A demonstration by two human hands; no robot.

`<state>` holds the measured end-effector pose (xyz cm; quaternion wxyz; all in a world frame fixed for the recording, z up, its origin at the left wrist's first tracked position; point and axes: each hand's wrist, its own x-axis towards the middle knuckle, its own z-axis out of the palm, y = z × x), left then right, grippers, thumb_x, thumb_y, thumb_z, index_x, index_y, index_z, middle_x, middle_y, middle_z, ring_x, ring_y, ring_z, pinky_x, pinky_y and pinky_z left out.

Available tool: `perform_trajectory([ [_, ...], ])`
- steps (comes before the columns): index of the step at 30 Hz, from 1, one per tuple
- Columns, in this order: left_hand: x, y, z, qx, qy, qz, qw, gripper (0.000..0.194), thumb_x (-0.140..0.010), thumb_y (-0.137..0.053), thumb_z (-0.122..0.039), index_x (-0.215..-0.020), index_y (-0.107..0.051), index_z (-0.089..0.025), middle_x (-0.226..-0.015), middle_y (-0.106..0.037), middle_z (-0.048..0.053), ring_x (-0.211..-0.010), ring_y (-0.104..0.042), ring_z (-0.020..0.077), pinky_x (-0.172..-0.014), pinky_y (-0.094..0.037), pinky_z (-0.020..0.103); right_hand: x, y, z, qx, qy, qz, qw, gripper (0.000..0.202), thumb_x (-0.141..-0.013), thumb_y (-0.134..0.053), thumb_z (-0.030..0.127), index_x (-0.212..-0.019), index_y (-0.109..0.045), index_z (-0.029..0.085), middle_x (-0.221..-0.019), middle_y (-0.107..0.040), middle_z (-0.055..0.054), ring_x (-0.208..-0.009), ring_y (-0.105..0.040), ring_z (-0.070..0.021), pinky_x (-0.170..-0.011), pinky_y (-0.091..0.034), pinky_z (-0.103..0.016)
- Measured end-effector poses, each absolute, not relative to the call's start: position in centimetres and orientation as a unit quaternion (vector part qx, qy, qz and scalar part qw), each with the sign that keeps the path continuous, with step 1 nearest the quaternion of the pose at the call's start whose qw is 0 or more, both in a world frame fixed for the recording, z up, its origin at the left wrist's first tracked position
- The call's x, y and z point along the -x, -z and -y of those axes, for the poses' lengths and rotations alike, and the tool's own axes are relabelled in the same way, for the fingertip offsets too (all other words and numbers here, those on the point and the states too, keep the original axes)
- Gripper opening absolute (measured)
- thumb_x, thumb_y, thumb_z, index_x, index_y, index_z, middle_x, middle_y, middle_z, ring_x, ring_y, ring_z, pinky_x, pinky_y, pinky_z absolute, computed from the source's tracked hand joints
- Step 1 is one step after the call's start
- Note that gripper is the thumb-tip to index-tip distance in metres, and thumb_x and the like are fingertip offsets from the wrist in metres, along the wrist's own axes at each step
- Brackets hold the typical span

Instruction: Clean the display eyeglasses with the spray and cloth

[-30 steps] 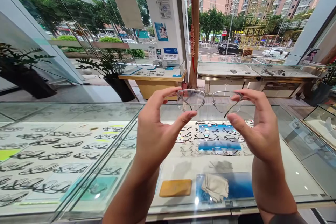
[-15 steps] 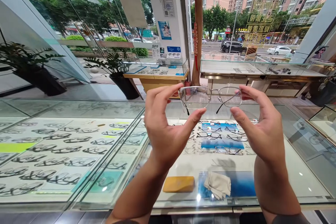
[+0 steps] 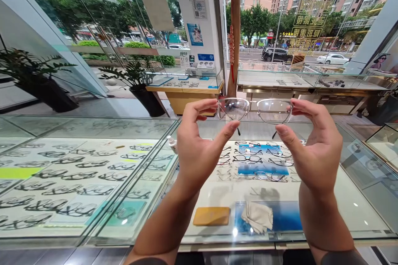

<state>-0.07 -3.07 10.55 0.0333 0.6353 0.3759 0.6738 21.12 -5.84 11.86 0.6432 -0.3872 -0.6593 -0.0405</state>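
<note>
A pair of thin metal-framed eyeglasses is held up above the glass counter, lenses facing me and dark temple tips hanging below. My left hand pinches the left outer edge of the frame, its thumb beneath the lens. At the opposite edge, my right hand grips the frame in the same way, thumb low and fingers behind. Below them on the counter lie a yellow-brown glasses case and a crumpled beige cloth.
Under the glass of the display counter are several rows of eyeglasses. A small white bottle stands just left of my left hand. Farther back are potted plants, a wooden post and more display cases.
The eyeglasses have turned from a slant to nearly square-on and level. Both hands have shifted slightly to the right, uncovering the white bottle.
</note>
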Motion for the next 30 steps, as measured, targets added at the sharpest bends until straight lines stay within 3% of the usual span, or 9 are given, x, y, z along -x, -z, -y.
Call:
perform_trajectory([
  [18, 0.2, -10.6, 2.3, -0.657, -0.650, -0.372, 0.090, 0.050, -0.082, -0.085, -0.053, -0.122, -0.074, -0.025, -0.115, -0.078, 0.010, -0.107, -0.072, 0.0258, -0.091, -0.058, 0.041, -20.9, -11.8, 6.3, 0.371, 0.060, 0.655, 0.655, 0.041, -0.091, -0.076, 0.036, -0.131, -0.068, 0.033, -0.119, -0.068, -0.007, -0.116, -0.064, -0.0318, -0.106, -0.053, -0.058],
  [30, 0.0, -10.6, 2.5, -0.630, -0.682, -0.355, -0.106, 0.053, -0.077, -0.089, -0.050, -0.121, -0.070, -0.028, -0.111, -0.072, 0.005, -0.105, -0.068, 0.0265, -0.095, -0.055, 0.046, -21.2, -11.7, 5.2, 0.385, 0.027, 0.677, 0.627, 0.043, -0.096, -0.068, 0.037, -0.139, -0.065, 0.036, -0.131, -0.069, -0.007, -0.121, -0.064, -0.0311, -0.109, -0.052, -0.061],
])
